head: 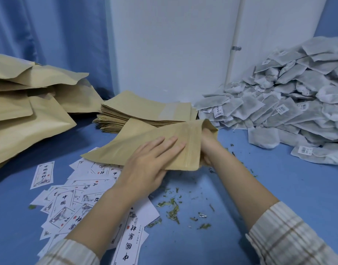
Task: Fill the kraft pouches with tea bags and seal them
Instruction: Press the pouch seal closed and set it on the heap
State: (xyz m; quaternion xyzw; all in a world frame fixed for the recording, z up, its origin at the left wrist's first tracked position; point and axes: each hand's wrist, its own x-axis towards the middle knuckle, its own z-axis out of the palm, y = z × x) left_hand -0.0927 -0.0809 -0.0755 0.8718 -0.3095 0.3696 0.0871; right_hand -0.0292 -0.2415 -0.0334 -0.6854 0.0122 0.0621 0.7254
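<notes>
- Left of the flat tan kraft paper pouch (145, 142): puffy filled kraft pouches (26, 111).
- Left hand (149, 165) grips the pouch (fingers flat on top, thumb beneath).
- Right hand (207, 148) reaches inside its mouth; grip unclear.
- Right of it: a heap of grey mesh tea bags (288, 104).

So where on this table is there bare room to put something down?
Bare blue table lies right of the right forearm, below the tea bag heap, with only leaf crumbs. It is crowded left with labels and filled pouches.
</notes>
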